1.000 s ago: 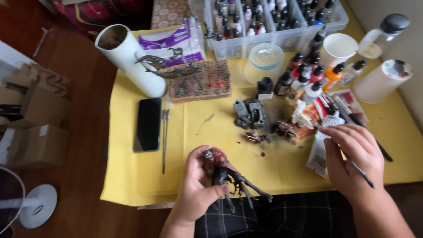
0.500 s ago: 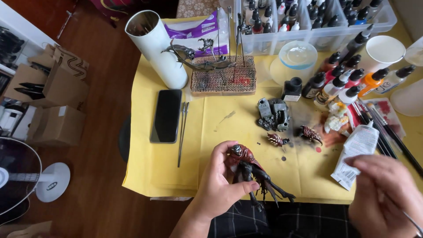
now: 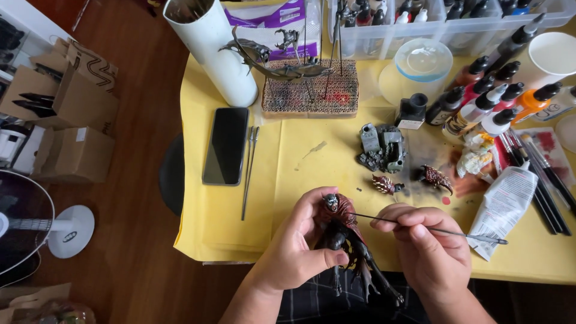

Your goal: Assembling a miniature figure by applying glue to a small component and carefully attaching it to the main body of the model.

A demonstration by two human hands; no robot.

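My left hand (image 3: 297, 249) grips a dark red and black miniature figure (image 3: 342, 231) with a grey skull head, held over the front edge of the yellow-covered table (image 3: 300, 162). A thin paintbrush (image 3: 441, 231) lies in my right hand (image 3: 432, 246), its tip touching the figure just below the head. Two small spiky painted parts (image 3: 384, 184) (image 3: 435, 177) lie on the cloth just beyond my hands, near a grey ruin-shaped base (image 3: 381, 147).
A black phone (image 3: 226, 146) and thin tools (image 3: 249, 171) lie at left. Farther back stand a white tube (image 3: 213, 51), a cardboard block (image 3: 312, 93) holding pinned parts, paint bottles (image 3: 486, 99), a white cup (image 3: 552, 57). Brushes (image 3: 543, 174) lie right. Boxes (image 3: 72, 120) and a fan (image 3: 36, 225) occupy the floor.
My right hand has come in from the lower right with the brush and now touches its tip to the figure. The view has shifted closer and to the left.
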